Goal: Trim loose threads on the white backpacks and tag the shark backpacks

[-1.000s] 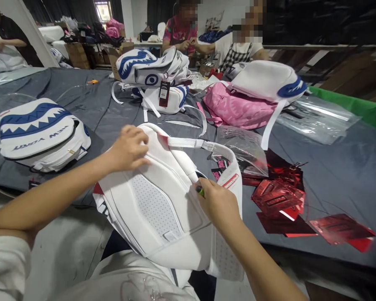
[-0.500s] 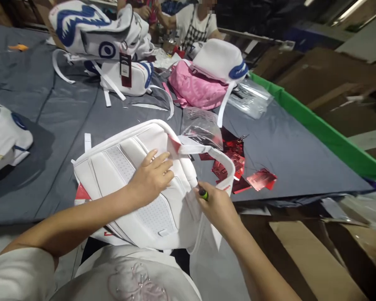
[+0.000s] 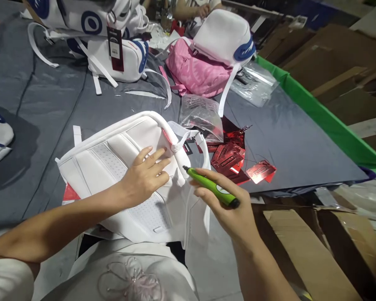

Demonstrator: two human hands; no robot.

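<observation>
A white backpack (image 3: 81,167) lies on its front at the table's near edge, its padded back panel facing up. My left hand (image 3: 146,177) rests on that panel with its fingers spread. In my right hand (image 3: 225,200) is a green marker pen (image 3: 211,186), held between thumb and fingers, its dark tip pointing left toward the backpack's right side. A white shoulder strap (image 3: 203,152) loops out beyond the backpack's side, close to the pen. The hand hides part of the strap's lower end.
Shiny red tags (image 3: 228,159) lie right of the backpack, beside a clear plastic bag (image 3: 200,119). Farther back are a pink backpack (image 3: 197,71), a white bag (image 3: 222,37) on it, and stacked white-and-blue bags (image 3: 113,58). A green edge (image 3: 319,113) borders the table; cardboard (image 3: 313,246) lies below. A co-worker's hands (image 3: 202,10) show behind.
My right hand has turned and drawn back, so the marker pen's whole length now shows. The strap has swung left. The view has tipped downward; my left hand stays on the panel.
</observation>
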